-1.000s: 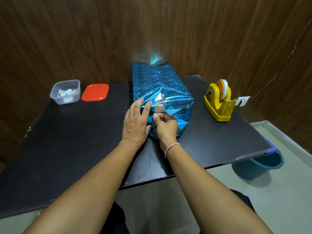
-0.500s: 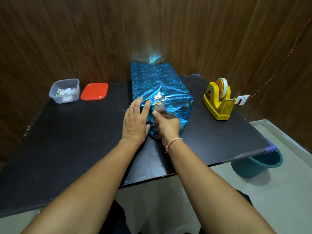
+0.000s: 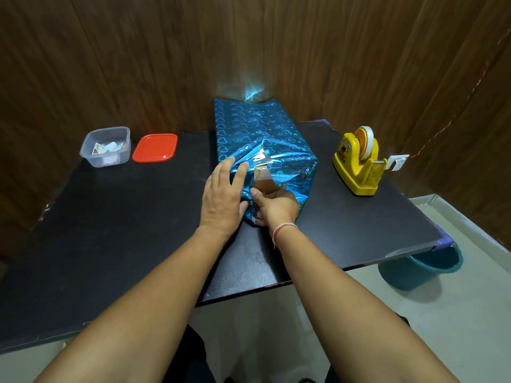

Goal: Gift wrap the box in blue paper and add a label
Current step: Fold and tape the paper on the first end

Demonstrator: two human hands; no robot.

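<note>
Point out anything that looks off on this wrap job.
The near end of the box is not closed: brown cardboard shows through a gap in the crumpled blue paper, between the left hand and right hand.

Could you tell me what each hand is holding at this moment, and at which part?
The left hand presses flat on the near-end side fold of the blue paper. The right hand pinches the bottom flap there, beside the exposed box.
</note>
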